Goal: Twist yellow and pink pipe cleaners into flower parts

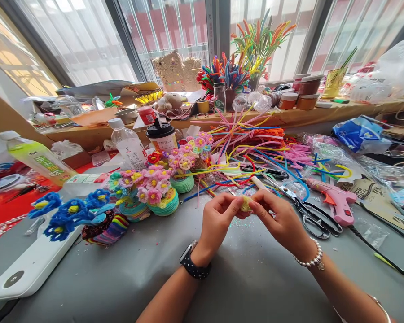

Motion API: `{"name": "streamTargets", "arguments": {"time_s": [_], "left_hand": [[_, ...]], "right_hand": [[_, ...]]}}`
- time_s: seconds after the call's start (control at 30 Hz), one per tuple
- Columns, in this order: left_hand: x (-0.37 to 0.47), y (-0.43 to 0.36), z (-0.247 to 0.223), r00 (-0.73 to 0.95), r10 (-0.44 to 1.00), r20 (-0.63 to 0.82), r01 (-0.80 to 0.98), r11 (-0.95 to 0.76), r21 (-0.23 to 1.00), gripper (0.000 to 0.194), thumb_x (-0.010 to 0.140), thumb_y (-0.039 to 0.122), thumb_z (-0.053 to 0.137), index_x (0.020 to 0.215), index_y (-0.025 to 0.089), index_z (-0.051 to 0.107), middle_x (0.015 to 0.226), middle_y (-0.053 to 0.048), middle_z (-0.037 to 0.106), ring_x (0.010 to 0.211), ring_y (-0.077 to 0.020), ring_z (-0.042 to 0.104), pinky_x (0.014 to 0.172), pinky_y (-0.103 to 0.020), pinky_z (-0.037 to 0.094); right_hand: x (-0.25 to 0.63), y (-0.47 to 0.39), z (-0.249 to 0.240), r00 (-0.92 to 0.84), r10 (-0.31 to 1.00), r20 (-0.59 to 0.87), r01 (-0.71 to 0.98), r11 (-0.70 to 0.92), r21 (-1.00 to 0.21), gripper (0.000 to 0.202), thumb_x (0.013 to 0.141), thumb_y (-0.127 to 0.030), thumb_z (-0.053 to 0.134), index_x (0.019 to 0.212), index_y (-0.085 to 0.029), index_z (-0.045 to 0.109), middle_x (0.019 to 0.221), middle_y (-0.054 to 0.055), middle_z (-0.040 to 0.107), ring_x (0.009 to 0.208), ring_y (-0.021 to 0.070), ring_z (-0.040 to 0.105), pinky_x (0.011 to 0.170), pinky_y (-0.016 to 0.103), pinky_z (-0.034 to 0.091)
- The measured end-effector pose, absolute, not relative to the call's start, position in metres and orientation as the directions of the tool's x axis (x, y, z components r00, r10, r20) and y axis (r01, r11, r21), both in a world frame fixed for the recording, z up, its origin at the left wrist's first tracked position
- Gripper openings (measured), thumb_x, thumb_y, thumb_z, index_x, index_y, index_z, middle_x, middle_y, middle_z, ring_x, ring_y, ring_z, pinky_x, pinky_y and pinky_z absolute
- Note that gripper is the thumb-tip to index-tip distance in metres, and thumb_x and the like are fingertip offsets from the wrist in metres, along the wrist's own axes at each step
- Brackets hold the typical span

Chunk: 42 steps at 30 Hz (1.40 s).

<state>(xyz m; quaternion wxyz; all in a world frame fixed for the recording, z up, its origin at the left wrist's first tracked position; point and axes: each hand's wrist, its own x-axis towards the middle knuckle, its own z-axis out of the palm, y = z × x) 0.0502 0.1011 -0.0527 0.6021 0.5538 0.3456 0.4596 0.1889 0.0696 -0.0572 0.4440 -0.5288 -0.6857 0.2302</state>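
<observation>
My left hand (221,218) and my right hand (278,216) meet over the grey table, thumbs and fingertips pinching a small fuzzy yellow piece (245,203) that looks like coiled pipe cleaner. Fingers hide part of it, so its full shape is unclear. Just right of my right hand lie scissors (311,213) with black and silver handles. A pink glue gun (336,202) rests beyond them. To the left stand pipe-cleaner flower pots, with pink flowers (154,183) nearest and blue flowers (70,213) farther out.
Loose pipe cleaners (276,150) are heaped behind my hands. A clear bottle (129,143), a lidded cup (160,138) and a green-drink bottle (37,157) stand at the left. A white device (37,264) lies front left. The glue gun's cord (384,253) runs right.
</observation>
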Motion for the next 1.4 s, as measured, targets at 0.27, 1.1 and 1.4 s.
{"name": "streamTargets", "arguments": {"time_s": [0.27,1.1,1.4], "left_hand": [[0.047,0.103,-0.053,0.290,0.951,0.105,-0.288,-0.018,0.957,0.019,0.072,0.032,0.055,0.064,0.015,0.050,0.055,0.001,0.058,0.048,-0.0095,0.055,0.051,-0.022,0.044],[0.046,0.115,-0.055,0.292,0.953,-0.078,-0.381,0.191,0.905,0.029,0.072,0.040,0.050,0.075,0.012,0.057,0.055,0.001,0.051,0.048,-0.0070,0.046,0.049,-0.019,0.036],[0.049,0.115,-0.058,0.371,0.925,-0.083,-0.222,0.175,0.959,0.026,0.074,0.038,0.047,0.070,0.013,0.054,0.055,0.000,0.053,0.047,-0.0077,0.046,0.048,-0.019,0.036]], "right_hand": [[0.193,0.071,-0.059,-0.062,0.930,0.361,0.489,0.344,-0.802,0.020,0.079,-0.039,0.046,0.081,-0.019,0.045,0.060,-0.003,0.048,0.050,0.0091,0.042,0.045,0.020,0.036],[0.261,0.094,-0.058,0.274,0.956,0.100,0.114,0.071,-0.991,0.038,0.065,-0.039,0.062,0.095,-0.017,0.053,0.076,0.004,0.064,0.058,0.0126,0.057,0.054,0.024,0.046],[0.238,0.094,-0.063,0.004,0.998,0.069,0.305,0.065,-0.950,0.025,0.075,-0.038,0.051,0.083,-0.015,0.054,0.069,0.003,0.063,0.056,0.0106,0.056,0.056,0.025,0.046]]}}
